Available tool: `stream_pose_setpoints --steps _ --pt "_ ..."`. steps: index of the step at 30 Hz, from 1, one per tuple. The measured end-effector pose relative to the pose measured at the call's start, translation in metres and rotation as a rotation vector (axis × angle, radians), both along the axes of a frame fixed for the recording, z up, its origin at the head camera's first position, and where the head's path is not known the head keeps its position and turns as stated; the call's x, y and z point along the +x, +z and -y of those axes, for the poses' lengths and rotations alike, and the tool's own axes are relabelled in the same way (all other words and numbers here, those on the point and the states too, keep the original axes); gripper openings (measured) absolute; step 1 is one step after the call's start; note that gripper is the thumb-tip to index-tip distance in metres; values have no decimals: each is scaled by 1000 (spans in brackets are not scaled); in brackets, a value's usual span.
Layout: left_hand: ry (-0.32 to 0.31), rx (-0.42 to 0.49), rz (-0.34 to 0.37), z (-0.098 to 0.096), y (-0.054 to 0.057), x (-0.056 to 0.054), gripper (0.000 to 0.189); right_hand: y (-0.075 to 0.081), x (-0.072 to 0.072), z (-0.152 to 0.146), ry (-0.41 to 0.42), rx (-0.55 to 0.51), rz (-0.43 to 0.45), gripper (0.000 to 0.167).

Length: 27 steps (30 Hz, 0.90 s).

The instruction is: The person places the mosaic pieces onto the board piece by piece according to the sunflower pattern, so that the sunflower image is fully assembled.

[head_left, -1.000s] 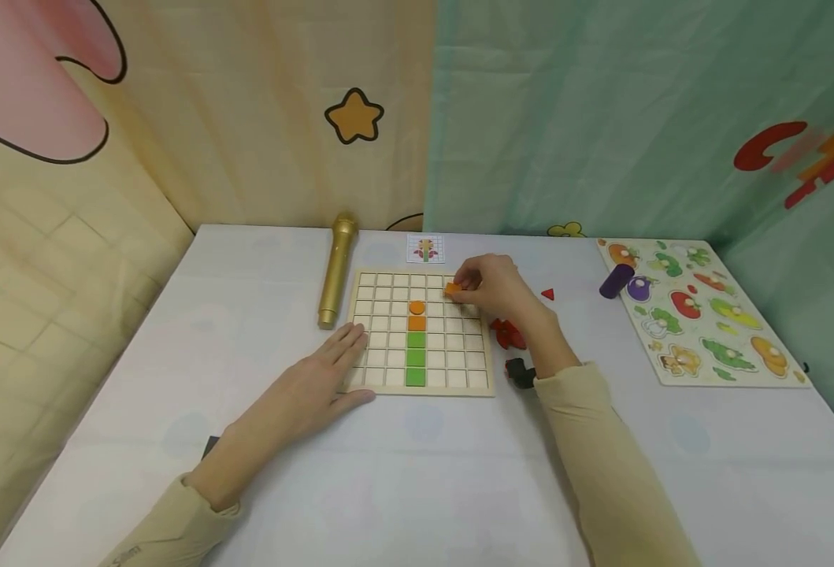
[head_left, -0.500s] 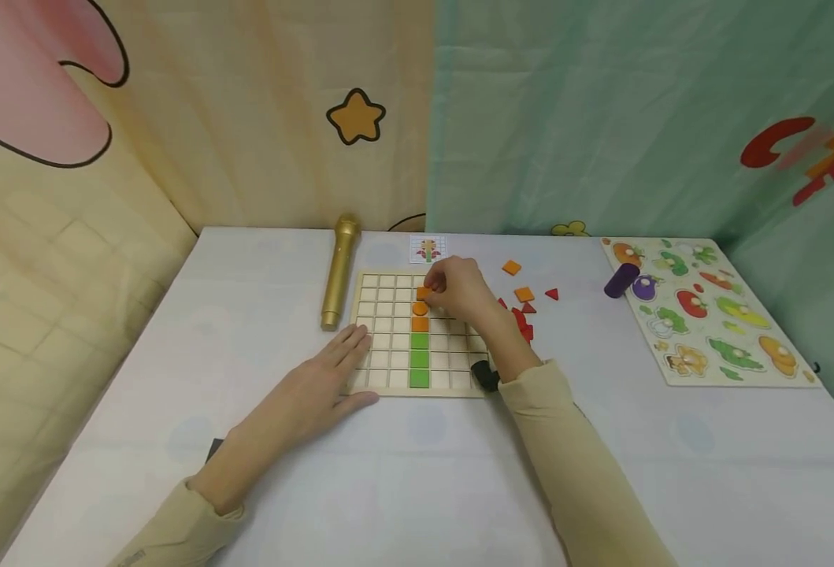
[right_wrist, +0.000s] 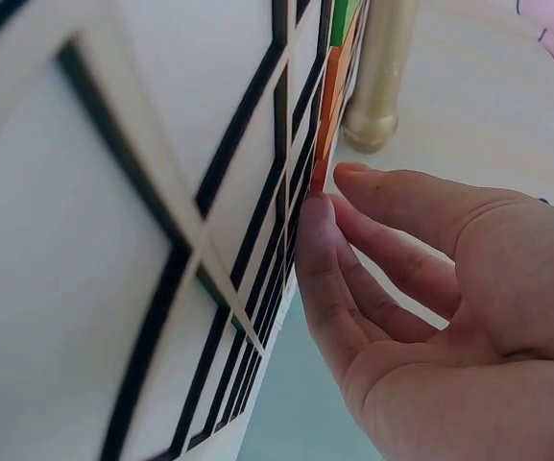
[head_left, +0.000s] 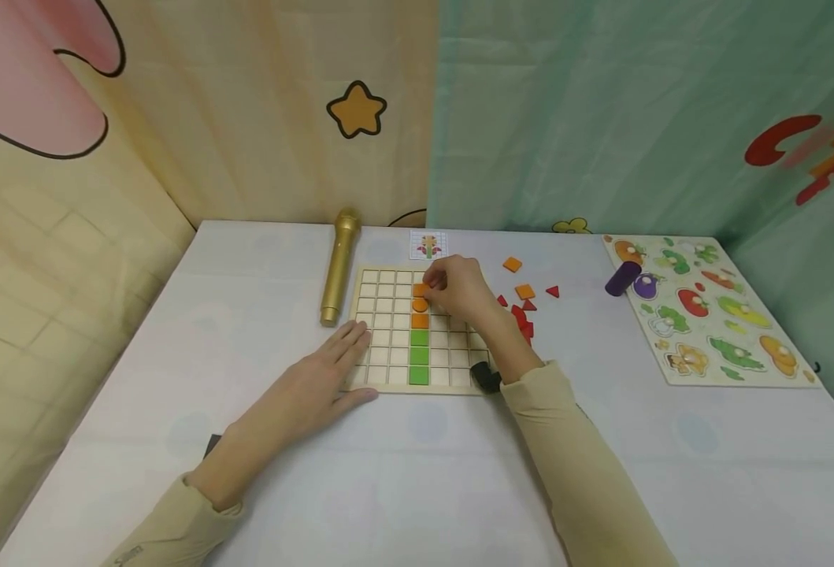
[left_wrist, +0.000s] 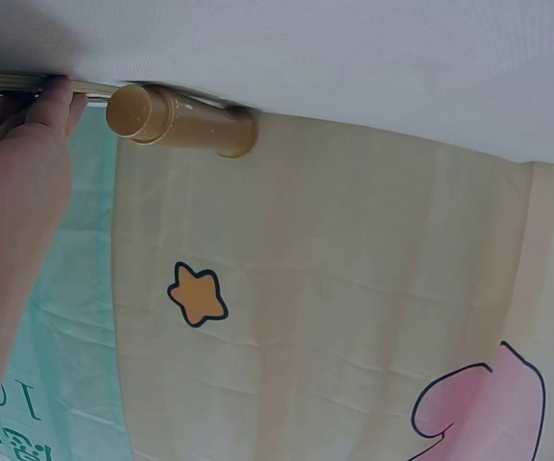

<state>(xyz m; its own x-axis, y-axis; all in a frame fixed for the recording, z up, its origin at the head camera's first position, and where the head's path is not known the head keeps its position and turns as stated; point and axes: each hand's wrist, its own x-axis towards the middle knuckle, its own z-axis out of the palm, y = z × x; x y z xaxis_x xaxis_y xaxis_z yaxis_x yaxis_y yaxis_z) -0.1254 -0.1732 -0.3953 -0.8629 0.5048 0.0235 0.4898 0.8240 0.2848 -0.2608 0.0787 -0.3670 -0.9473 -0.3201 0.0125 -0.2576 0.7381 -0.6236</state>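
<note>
A wooden grid board (head_left: 381,389) lies on the white table. Up its middle column runs a line of green square tiles (head_left: 419,356), an orange square tile (head_left: 420,320) and an orange round tile (head_left: 420,305). Above the round one, my right hand (head_left: 465,291) pinches another orange square tile (head_left: 420,290) at its cell; in the right wrist view, thumb and fingertips (right_wrist: 317,213) meet at the orange edge. My left hand (head_left: 313,386) rests with straight fingers on the board's left edge, thumb by the front corner.
Behind the board lies a small pattern card (head_left: 428,245). A gold microphone (head_left: 339,268) is at its left. Loose orange tiles (head_left: 512,264) and red pieces (head_left: 523,321) lie to the right, with a purple cylinder (head_left: 623,279) by a vegetable puzzle board (head_left: 714,315).
My right hand has moved left with the orange square tile, from the board's upper right to the middle column above the round tile. The left hand stays in place.
</note>
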Motion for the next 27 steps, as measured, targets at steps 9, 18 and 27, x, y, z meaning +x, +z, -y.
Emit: stream_pose_setpoints --steps 9,18,27 --pt "-6 -11 -2 -1 1 -1 87 2 1 -3 18 -11 -12 14" --pt "-7 -16 2 0 0 -1 88 6 -5 -16 39 -7 -40 16" --pt "-13 -17 -8 0 0 0 88 15 -12 -60 -115 -92 -37 23"
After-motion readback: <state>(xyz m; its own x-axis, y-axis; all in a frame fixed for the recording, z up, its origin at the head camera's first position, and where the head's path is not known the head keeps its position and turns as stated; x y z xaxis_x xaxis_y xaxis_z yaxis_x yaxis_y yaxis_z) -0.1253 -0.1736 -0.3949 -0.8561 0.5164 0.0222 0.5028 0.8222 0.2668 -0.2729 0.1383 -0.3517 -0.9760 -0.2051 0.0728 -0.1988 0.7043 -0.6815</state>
